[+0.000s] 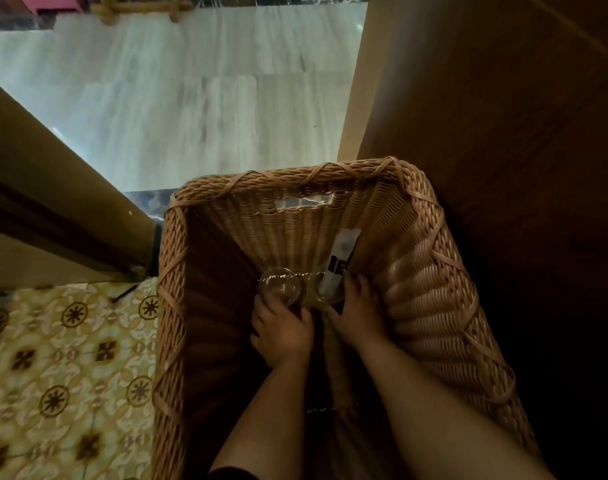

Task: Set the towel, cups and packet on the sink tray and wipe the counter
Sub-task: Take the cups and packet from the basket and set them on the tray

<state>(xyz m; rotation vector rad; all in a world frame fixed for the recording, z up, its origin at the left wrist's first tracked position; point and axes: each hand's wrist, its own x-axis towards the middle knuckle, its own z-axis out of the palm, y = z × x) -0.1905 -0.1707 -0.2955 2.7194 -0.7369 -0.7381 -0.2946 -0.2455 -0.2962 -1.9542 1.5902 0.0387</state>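
Observation:
Both my arms reach down into a deep woven wicker basket (420,271). My left hand (283,332) is closed around a clear glass cup (280,284) at the basket's bottom. My right hand (359,315) grips a second glass cup (325,292) just right of the first. A white packet with black print (340,261) stands in that second cup and leans against the basket's far wall. No towel is visible in the dark bottom of the basket.
The basket stands on the floor against a dark wooden cabinet (503,133) on the right. Pale grey floor (191,109) stretches ahead. A wooden door frame (53,174) runs diagonally at left, with yellow patterned tiles (70,358) below it.

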